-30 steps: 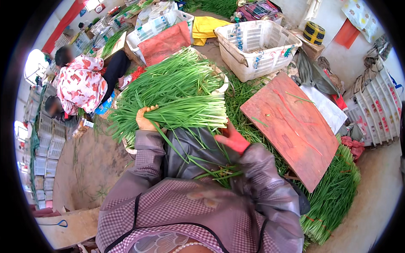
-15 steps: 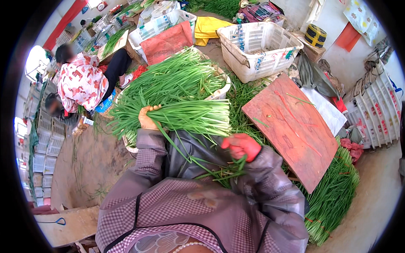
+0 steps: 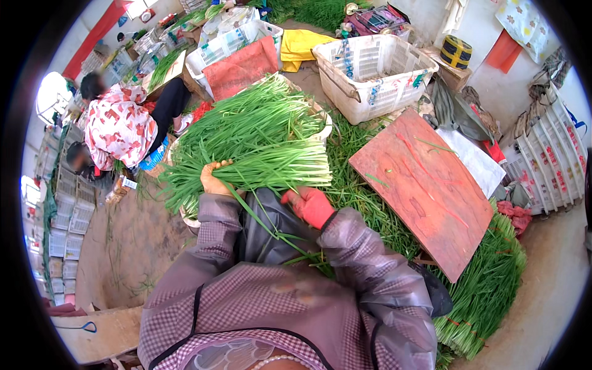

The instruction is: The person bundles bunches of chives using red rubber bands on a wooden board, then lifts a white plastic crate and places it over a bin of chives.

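My left hand (image 3: pixel 214 179), in a tan-orange glove, is closed around a bundle of garlic chives (image 3: pixel 280 166), long green leaves to the left and pale stalk ends to the right. A few loose leaves (image 3: pixel 272 228) hang from it across my dark apron (image 3: pixel 265 213). Just below the bundle, near its stalks, is my right hand (image 3: pixel 310 206) in a red glove, fingers curled; whether anything is in them is hidden. Behind the bundle, more chives (image 3: pixel 253 114) are heaped in a light crate (image 3: pixel 325 131).
To the right a reddish board (image 3: pixel 425 191) lies over tied chives (image 3: pixel 493 283). A white basket (image 3: pixel 376 77) stands ahead, with a yellow cloth (image 3: pixel 305 44) beside it. At left sits a person in a patterned top (image 3: pixel 123 120). Loose trimmings (image 3: pixel 354 148) cover the floor by the crate.
My right hand has moved left and up from beside my lap to just under the bundle, leaving loose leaves on my lap. My left hand keeps its hold.
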### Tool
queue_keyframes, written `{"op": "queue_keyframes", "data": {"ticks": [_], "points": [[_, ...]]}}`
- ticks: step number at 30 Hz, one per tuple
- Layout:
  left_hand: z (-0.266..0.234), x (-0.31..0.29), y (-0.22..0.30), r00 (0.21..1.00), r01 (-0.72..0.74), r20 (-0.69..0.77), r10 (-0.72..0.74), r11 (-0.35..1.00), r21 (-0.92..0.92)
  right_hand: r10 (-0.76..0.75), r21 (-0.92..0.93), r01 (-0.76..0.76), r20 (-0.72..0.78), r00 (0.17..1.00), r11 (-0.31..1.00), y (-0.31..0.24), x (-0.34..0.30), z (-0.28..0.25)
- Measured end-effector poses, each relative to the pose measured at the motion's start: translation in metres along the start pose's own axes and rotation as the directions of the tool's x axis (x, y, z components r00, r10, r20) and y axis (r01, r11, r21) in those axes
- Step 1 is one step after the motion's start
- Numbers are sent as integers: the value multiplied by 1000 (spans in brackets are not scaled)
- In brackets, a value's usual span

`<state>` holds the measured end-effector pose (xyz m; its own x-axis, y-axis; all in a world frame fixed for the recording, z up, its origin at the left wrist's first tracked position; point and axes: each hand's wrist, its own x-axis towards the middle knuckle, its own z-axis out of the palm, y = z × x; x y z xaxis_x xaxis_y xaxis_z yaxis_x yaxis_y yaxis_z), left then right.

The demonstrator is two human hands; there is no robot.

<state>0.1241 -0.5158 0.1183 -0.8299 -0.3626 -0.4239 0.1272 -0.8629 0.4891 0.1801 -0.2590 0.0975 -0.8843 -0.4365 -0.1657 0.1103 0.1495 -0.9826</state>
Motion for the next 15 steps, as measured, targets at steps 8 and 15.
{"op": "queue_keyframes", "data": {"ticks": [8,15], "points": [[-30,37,10,996,-30,84,32,999,-28,404,-863,-40,194,894,504,57,-57,-99],[-19,16,6,996,-32,80,33,999,-21,-84,-175,34,-288,954,984,-9,-11,-62]]}}
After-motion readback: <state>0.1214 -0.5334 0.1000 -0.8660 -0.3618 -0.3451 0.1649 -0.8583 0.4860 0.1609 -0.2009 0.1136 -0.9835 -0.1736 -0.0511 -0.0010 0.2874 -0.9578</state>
